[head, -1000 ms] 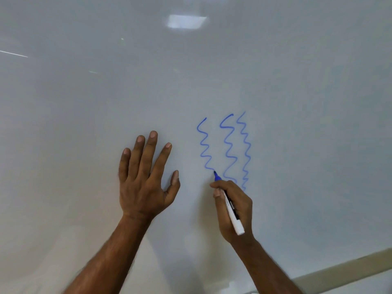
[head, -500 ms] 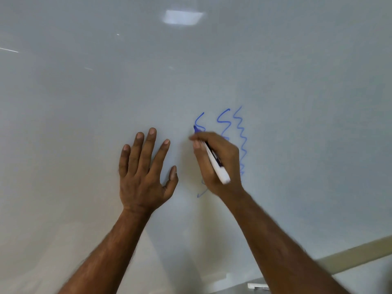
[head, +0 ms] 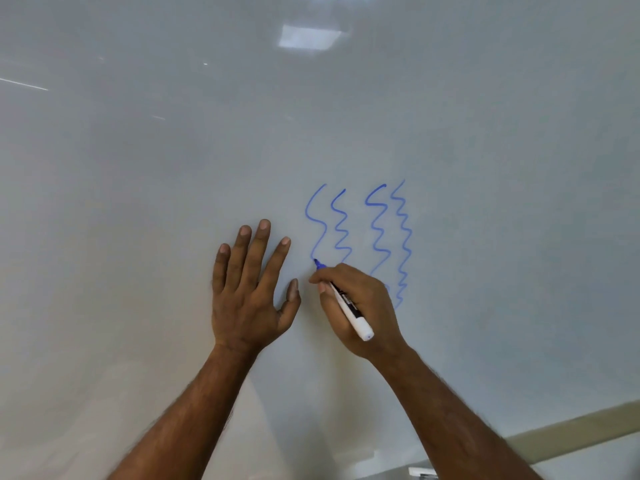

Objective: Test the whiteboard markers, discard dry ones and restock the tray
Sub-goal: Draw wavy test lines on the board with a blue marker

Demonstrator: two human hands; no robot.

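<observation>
The whiteboard (head: 138, 168) fills almost the whole view, with broad unmarked surface to the left, above and to the right of the hands. Its only visible edge is a pale beige frame strip (head: 571, 434) slanting across the near right corner. A ceiling light reflection (head: 308, 38) glares at the far top. The left hand (head: 249, 299) lies flat on the board, fingers straight and spread, holding nothing. Just right of it, the right hand (head: 360, 306) pinches the marker (head: 346, 303) between thumb and fingers. The marker has a white barrel, and its blue tip touches the board at the lower end of the leftmost of four wavy blue lines (head: 381, 232). All four strokes are solid blue, and the right hand covers their lower parts. A black band on the barrel carries white lettering too small to read. A small white object (head: 420, 472) peeks in at the near edge, too cut off to identify.
</observation>
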